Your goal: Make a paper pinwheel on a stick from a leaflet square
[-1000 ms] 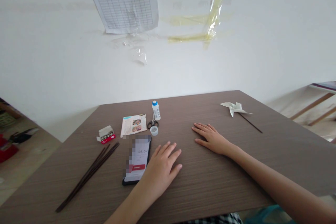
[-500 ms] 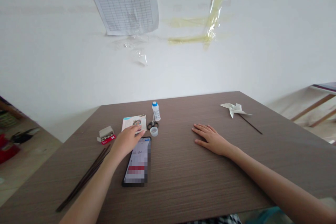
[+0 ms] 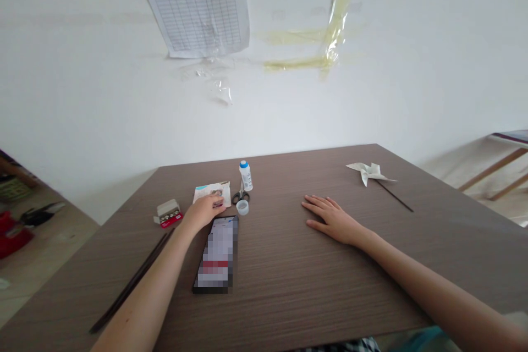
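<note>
Toward the far edge of the brown wood-grain table [image 3: 284, 297], the left hand [image 3: 203, 212] lays close-set fingers on a small printed paper leaflet [image 3: 207, 193], seemingly pinning it; the right hand [image 3: 333, 219] rests flat nearby, fingers loosely spread.

Left hand [image 3: 203, 212]: palm down, fingertips over the lower edge of a printed leaflet [image 3: 210, 191], just above a smartphone [image 3: 215, 256] lying flat and just beside a small red-and-white box [image 3: 168, 213]. Right hand [image 3: 332, 220]: fingers spread, flat on a brown woodgrain table [image 3: 289, 308], nearest a white paper pinwheel [image 3: 368, 173] on a dark stick. Also on the table: scissors [image 3: 240, 197], an upright white glue bottle [image 3: 246, 176], a translucent cap [image 3: 242, 207], dark thin sticks [image 3: 146, 264] alongside the left forearm.
</note>
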`<state>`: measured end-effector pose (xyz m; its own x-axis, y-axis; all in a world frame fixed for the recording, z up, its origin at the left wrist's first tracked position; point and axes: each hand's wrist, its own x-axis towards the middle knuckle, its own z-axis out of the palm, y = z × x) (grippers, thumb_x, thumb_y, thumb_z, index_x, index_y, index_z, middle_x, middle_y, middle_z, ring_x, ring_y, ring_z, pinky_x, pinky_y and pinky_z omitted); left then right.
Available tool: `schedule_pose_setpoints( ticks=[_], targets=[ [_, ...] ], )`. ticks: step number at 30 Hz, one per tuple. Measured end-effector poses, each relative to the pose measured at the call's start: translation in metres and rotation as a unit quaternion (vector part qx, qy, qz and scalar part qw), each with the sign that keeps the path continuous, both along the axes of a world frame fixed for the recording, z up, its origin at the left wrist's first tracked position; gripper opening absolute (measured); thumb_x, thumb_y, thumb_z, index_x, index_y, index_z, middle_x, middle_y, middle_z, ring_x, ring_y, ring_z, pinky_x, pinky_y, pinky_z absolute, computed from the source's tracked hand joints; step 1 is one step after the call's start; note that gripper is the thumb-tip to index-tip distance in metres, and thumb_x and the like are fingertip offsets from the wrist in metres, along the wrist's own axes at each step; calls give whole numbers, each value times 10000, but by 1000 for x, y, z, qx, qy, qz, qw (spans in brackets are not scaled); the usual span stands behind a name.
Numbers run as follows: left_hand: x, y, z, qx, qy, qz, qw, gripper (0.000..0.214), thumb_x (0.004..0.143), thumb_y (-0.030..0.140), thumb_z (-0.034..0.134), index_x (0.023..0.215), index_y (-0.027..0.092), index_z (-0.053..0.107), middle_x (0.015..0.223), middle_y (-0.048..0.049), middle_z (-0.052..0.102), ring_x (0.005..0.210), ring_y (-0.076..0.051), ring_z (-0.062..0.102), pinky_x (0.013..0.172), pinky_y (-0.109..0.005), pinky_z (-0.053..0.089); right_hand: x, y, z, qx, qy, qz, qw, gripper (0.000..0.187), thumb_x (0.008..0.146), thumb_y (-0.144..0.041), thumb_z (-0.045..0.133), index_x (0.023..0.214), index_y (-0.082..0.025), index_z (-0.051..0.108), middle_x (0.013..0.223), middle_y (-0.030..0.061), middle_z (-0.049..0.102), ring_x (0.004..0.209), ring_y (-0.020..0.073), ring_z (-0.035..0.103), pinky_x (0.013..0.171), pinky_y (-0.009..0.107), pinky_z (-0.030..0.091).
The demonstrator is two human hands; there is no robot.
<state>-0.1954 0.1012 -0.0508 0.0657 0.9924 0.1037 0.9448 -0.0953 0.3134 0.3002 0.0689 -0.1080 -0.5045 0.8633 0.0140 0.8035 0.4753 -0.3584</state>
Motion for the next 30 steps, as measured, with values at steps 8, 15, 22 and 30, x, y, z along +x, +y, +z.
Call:
schedule_pose_setpoints(
  ticks=[8, 15, 22, 30],
  targets=[
    [-2, -1, 12, -55, 1, 7, 998, 342, 1066, 377, 795, 1299, 312, 1036, 1599, -95, 955, 1534, -380, 904, 1285, -404, 672, 1, 1, -1, 7, 10, 7, 1000, 783, 1288, -742, 597, 1962, -346, 644, 2090, 143, 509, 1959, 464, 459, 1622, 760, 311],
    [3, -2, 17, -53, 4, 24, 998, 356, 1111, 340, 726, 1276, 299, 1039, 1612, -118, 947, 1553, -377, 896, 1295, -413, 668, 1, 1, -1, 8, 14, 5, 1000, 771, 1280, -735, 621, 1949, -354, 662, 2083, 143, 521, 1955, 475, 463, 1616, 777, 319],
    [10, -5, 21, -10, -2, 38, 999, 303, 1123, 415, 741, 1108, 303, 1021, 1478, -121, 1001, 1486, -397, 912, 1249, -415, 690, 2, 2, -2, 11, 17, 7, 1000, 767, 1279, -725, 615, 1944, -348, 667, 2082, 145, 520, 1951, 471, 472, 1613, 781, 322],
    [11, -9, 26, 40, 0, 79, 996, 251, 1085, 377, 780, 998, 323, 1009, 1374, -103, 1024, 1341, -424, 959, 1137, -427, 720, 1, 1, -1, 11, 17, 8, 1000, 763, 1279, -713, 611, 1944, -344, 666, 2081, 155, 519, 1949, 485, 474, 1606, 812, 315]
  ],
)
